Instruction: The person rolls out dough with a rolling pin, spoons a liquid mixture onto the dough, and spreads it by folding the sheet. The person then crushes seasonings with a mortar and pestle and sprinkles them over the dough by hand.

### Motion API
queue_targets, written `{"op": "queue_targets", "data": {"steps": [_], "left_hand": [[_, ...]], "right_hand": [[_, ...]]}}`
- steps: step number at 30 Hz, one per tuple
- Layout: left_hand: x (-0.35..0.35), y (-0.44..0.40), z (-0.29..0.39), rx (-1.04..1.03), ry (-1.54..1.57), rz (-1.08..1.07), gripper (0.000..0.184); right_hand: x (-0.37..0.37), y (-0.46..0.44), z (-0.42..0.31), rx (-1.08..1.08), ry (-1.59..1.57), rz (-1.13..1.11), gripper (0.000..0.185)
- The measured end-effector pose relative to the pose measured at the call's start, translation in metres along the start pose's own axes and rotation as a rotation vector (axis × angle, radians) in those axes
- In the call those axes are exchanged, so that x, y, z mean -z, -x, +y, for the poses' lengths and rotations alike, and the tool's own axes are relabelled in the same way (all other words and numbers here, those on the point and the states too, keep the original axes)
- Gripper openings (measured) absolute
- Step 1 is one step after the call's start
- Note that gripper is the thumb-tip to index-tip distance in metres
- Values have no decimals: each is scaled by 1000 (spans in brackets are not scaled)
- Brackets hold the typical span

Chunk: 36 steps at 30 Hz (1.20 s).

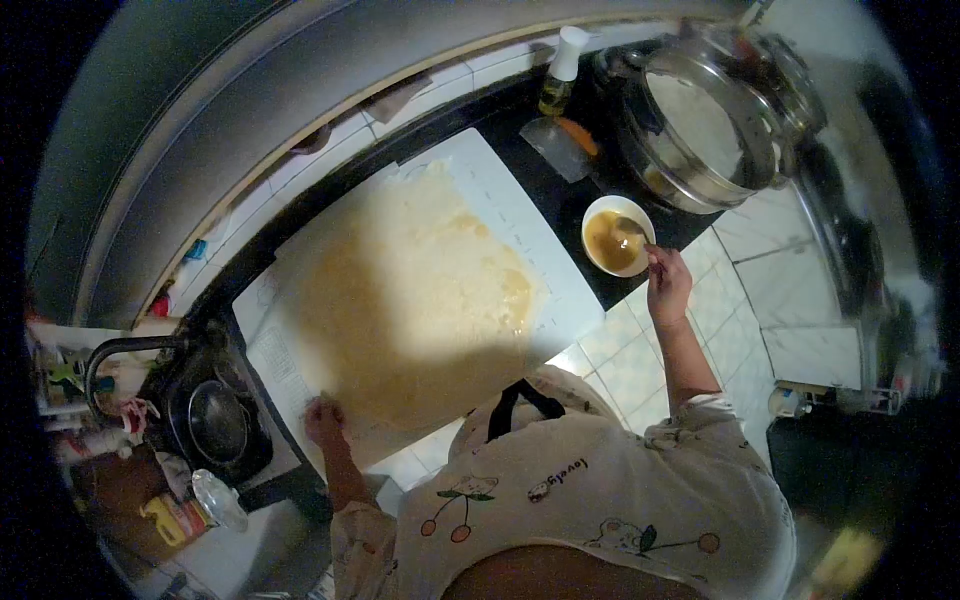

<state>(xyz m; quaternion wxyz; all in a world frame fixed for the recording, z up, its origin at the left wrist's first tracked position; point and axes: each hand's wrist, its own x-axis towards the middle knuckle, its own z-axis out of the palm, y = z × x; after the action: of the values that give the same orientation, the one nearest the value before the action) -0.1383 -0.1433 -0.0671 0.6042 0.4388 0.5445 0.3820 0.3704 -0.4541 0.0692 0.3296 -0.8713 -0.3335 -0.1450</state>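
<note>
My right hand (668, 285) is closed around the handle of a spoon (632, 227). The spoon's bowl end dips into a yellow-brown liquid in a small white bowl (590, 256). A wide, thin sheet of pale yellow dough (420, 290) lies across a white mat (505, 195) with printed markings, and a wet, glossy patch shows along its right side. At the mat's lower left, by the dough's edge, rests my left hand (325, 418) with its fingers curled together. Whether anything is between those fingers is hidden.
Behind the bowl are a dough scraper (560, 145) with an orange handle and a spray bottle (563, 70). Large steel steamer pots (690, 190) stand at the back right. To the left are a sink (215, 425), a black faucet (130, 345) and a yellow bottle (172, 520).
</note>
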Motion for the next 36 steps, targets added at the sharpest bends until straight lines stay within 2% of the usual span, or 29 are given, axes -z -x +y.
{"op": "queue_targets", "data": {"steps": [2, 5, 6, 8, 9, 11, 12, 13, 14, 15, 16, 18, 19, 22, 25, 26, 27, 28, 30, 32, 33, 36], "left_hand": [[12, -8, -14, -136, -167, 113, 23], [35, -16, -36, -527, -509, 284, 26], [16, 2, -11, -484, -598, 307, 28], [7, 2, -4, -466, -875, 377, 27], [8, 2, -2, -447, -1015, 416, 27], [16, -5, -23, -715, -1127, 475, 26], [14, -6, -23, -853, -1178, 501, 25], [14, 1, -20, -831, -1316, 448, 23], [16, 0, -23, -862, -1338, 484, 23], [20, -4, -32, -895, -1361, 515, 22], [12, -3, -24, -929, -1382, 542, 22], [10, 2, -22, -945, -1315, 504, 22], [15, -1, -27, -946, -1273, 482, 22], [15, 3, -24, -940, -1207, 468, 23], [4, 7, -12, -918, -1215, 501, 23], [2, 7, -10, -910, -1226, 518, 24], [1, 8, -7, -866, -1267, 504, 24], [0, 9, -6, -822, -1309, 489, 24], [0, 7, -6, -762, -1340, 474, 24], [4, 5, -12, -728, -1323, 476, 25], [5, 5, -15, -763, -1314, 498, 25], [6, 6, -21, -804, -1303, 523, 26]], "right_hand": [[-1, 6, 4, 59, -10, 42, 16], [-7, 5, 16, 67, -22, 55, 14], [-8, 6, 17, 50, -22, 50, 13], [-4, 2, 12, 169, 24, 141, 11], [-8, 2, 18, 72, -16, 111, 11], [-18, 10, 36, -78, -146, 86, 13], [-10, 6, 8, -117, -262, 183, 13], [-15, 5, 15, -110, -322, 251, 13], [-18, 5, 25, -108, -381, 315, 14], [-13, 4, 24, -273, -324, 249, 19], [-13, 3, 25, -409, -394, 283, 26], [-9, -3, 17, -463, -417, 363, 29], [-8, -7, 11, -456, -612, 388, 29], [-24, -16, -4, -535, -816, 314, 28], [-81, -13, -35, -473, -799, 130, 30], [-95, -18, -79, -544, -1110, -71, 29], [-119, -18, -96, -471, -930, -166, 27], [-150, -18, -105, -498, -1035, -298, 27], [-185, -32, -156, -503, -956, -321, 26], [-229, -48, -173, -443, -947, -316, 26], [-235, -52, -196, -456, -949, -206, 26], [-258, -50, -209, -344, -773, -292, 27]]}}
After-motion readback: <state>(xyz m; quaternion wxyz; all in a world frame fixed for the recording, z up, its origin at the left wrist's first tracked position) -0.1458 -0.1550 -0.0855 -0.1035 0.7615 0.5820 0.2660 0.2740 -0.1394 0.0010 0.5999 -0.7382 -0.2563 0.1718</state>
